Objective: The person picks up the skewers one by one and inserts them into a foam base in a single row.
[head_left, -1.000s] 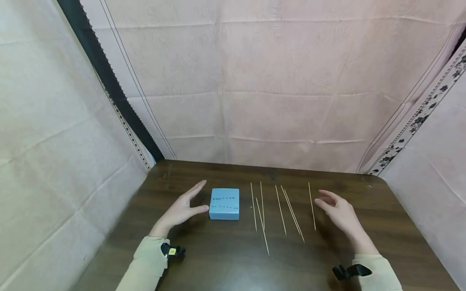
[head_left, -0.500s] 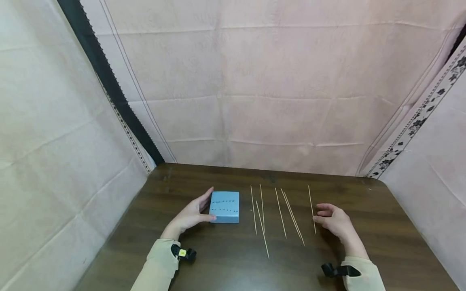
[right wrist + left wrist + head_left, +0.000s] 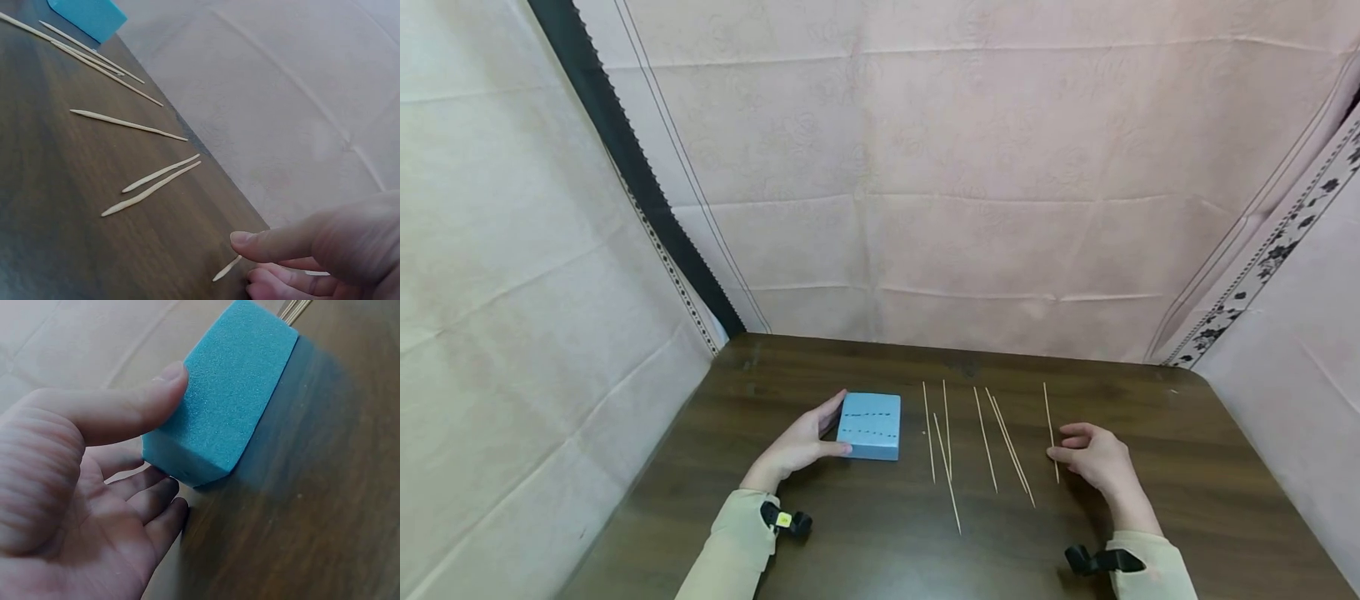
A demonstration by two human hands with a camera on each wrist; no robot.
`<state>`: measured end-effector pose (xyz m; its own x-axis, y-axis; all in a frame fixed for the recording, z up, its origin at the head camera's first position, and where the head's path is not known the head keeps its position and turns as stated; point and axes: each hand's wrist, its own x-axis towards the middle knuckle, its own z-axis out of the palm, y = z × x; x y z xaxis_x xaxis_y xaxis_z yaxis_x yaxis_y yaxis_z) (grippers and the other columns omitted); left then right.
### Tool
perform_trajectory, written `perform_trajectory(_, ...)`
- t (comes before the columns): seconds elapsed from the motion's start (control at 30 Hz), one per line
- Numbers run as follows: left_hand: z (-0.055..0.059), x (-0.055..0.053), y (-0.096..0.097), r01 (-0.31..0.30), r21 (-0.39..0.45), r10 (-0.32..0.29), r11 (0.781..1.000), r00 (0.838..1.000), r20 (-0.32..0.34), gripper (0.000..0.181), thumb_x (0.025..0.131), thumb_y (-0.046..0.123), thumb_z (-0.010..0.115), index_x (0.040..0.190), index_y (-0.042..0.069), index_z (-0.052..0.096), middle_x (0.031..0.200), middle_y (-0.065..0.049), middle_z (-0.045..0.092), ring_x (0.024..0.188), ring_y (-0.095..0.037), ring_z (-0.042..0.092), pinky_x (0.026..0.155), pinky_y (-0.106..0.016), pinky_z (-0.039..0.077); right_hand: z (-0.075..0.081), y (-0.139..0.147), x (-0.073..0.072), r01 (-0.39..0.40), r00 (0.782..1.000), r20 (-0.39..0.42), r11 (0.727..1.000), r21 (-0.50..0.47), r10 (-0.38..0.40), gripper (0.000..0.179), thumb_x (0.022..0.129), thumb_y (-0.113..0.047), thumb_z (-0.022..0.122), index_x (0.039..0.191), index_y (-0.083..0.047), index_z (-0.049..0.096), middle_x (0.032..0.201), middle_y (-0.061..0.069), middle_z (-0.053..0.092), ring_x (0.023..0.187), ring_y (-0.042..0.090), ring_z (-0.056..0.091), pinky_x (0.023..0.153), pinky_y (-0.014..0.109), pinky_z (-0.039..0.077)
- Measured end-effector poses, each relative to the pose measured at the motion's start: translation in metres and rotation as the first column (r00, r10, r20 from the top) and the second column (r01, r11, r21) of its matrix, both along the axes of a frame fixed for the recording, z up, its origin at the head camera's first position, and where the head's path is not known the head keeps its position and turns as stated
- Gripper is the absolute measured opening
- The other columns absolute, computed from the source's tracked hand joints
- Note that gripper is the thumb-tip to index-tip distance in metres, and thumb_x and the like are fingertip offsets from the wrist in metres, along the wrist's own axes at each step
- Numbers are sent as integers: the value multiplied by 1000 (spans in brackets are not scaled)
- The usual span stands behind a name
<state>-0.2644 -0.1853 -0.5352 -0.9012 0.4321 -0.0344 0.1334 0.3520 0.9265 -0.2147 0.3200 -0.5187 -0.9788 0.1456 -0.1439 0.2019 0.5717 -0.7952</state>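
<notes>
A blue foam block (image 3: 868, 425) with rows of small dark holes on its top sits on the table. At its left end my left hand (image 3: 801, 442) grips it, thumb (image 3: 131, 406) along the near side and fingers round the far corner. Over on the right, my right hand (image 3: 1097, 457) pinches a thin pointed wooden skewer (image 3: 1048, 412) lying on the table; the thumb (image 3: 269, 244) covers part of it in the right wrist view. Between the block and that hand lie several more skewers (image 3: 984, 440), some of them crossing or side by side.
The dark wooden table (image 3: 880, 550) has its far edge against a pale cloth backdrop (image 3: 1000, 167). Cloth walls (image 3: 550, 292) stand at left and right. Each wrist wears a black strap with a small camera (image 3: 1078, 560).
My left hand has moved right and closed on the block. My right hand has come down and left onto the rightmost skewer. Block and skewers stay on the table.
</notes>
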Motion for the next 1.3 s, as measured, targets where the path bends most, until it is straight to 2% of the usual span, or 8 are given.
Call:
perform_trajectory(0.13, 0, 1, 0, -12, -16, 12, 1000, 1000, -3, 103, 91, 19, 88, 171, 12, 24, 177, -8, 21, 161, -31, 24, 128, -52, 24, -1, -2, -1, 10, 1000, 1, 1000, -16, -10, 57, 88, -15, 89, 132, 12, 63, 111, 25, 74, 78, 23, 77, 68, 35, 65)
perform_trajectory(0.3, 1, 1, -1, -25, -24, 25, 999, 1000, 5, 103, 91, 19, 88, 171, 14, 25, 177, -4, 22, 161, -28, 25, 129, -49, 24, 2, -6, -2, 15, 1000, -11, 1000, 18, -14, 52, 88, -13, 88, 127, 14, 65, 108, 27, 75, 77, 25, 78, 69, 38, 65)
perform_trajectory(0.5, 1, 2, -2, -26, -13, 26, 1000, 1000, -2, 101, 91, 20, 88, 171, 13, 26, 177, -6, 22, 161, -30, 24, 128, -52, 24, 6, -10, -2, 25, 1000, -20, 999, 44, -24, 49, 88, -12, 88, 124, 14, 66, 107, 27, 75, 79, 26, 79, 69, 38, 65)
perform_trajectory(0.67, 1, 2, -1, -27, -27, 26, 999, 1000, -10, 101, 92, 20, 87, 171, 13, 25, 177, -8, 22, 161, -32, 24, 128, -53, 24, 8, -11, -2, 26, 999, -23, 993, 119, -24, 46, 88, -17, 88, 121, 10, 71, 105, 21, 78, 93, 34, 76, 71, 36, 60)
perform_trajectory(0.8, 1, 2, 0, -24, -28, 24, 999, 1000, -16, 101, 92, 20, 87, 171, 11, 24, 177, -10, 21, 161, -33, 24, 128, -54, 24, 9, -12, 0, 19, 1000, -16, 990, 139, -17, 44, 88, -17, 87, 121, 9, 71, 104, 19, 79, 102, 40, 72, 78, 42, 59)
perform_trajectory(0.9, 2, 2, 0, -20, -30, 20, 999, 1000, -10, 101, 92, 20, 87, 171, 12, 24, 178, -9, 21, 161, -32, 24, 128, -53, 24, 10, -12, 0, 20, 1000, 3, 992, 127, -21, 44, 88, -14, 86, 122, 10, 70, 103, 19, 79, 99, 38, 73, 81, 46, 60)
perform_trajectory(1.1, 3, 3, 1, -21, -32, 21, 999, 1000, -8, 100, 92, 20, 87, 171, 12, 25, 177, -10, 22, 161, -34, 25, 127, -54, 25, 11, -13, 2, 21, 1000, 15, 993, 119, -23, 45, 87, -12, 85, 123, 11, 69, 97, 15, 79, 91, 30, 75, 82, 46, 60)
perform_trajectory(1.3, 2, 3, 1, -20, -37, 20, 999, 1000, -8, 101, 92, 22, 87, 171, 13, 26, 177, -6, 23, 161, -29, 25, 128, -51, 24, 11, -12, 3, 29, 999, 17, 999, 39, -30, 51, 85, -8, 83, 127, 13, 65, 98, 16, 79, 86, 24, 75, 74, 35, 63)
